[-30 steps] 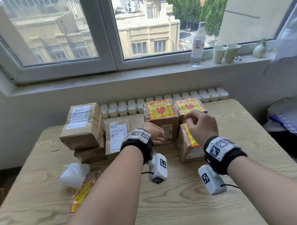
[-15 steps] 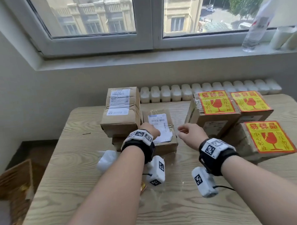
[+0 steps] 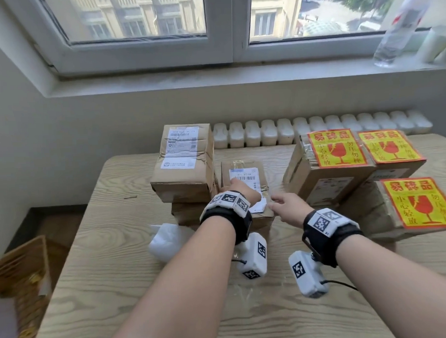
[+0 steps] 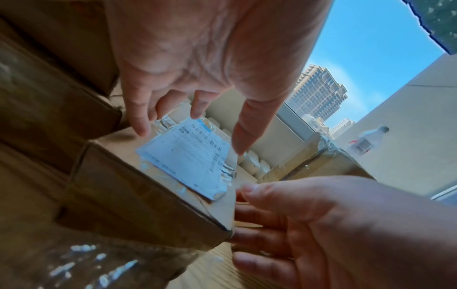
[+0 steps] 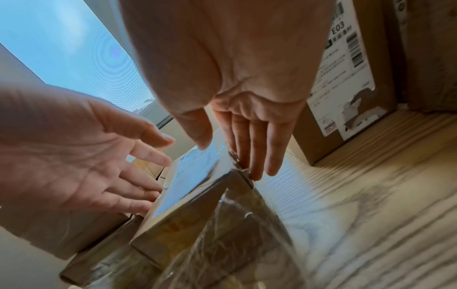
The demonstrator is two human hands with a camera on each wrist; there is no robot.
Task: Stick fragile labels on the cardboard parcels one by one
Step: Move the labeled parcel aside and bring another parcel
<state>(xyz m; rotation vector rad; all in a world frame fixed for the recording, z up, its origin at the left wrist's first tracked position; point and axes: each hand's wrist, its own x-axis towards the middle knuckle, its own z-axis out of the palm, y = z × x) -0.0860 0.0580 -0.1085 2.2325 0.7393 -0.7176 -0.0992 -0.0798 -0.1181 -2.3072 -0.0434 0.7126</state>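
A small cardboard parcel [image 3: 245, 176] with a white shipping label [image 4: 183, 156] lies at the table's middle and bears no fragile label. My left hand [image 3: 241, 192] hovers over its top, fingers straight, tips near the label's far edge [image 4: 190, 125]. My right hand [image 3: 282, 204] is at the parcel's right front corner, fingers straight along its side [image 5: 247, 156], thumb over the top. Neither hand holds anything. Three parcels on the right carry yellow-and-red fragile labels [image 3: 332, 148], [image 3: 389, 146], [image 3: 420, 202].
A taller unlabelled parcel [image 3: 183, 165] sits on another box [image 3: 188, 211] just left of my left hand. Crumpled white material [image 3: 166, 237] and a clear plastic bag [image 5: 235, 224] lie on the table [image 3: 107, 289]. A basket [image 3: 19, 274] stands at the left; a bottle [image 3: 399, 25] on the sill.
Both hands have moved left, from the labelled parcels to the small unlabelled parcel. My view has turned left and down, so the labelled parcels now sit at the right.
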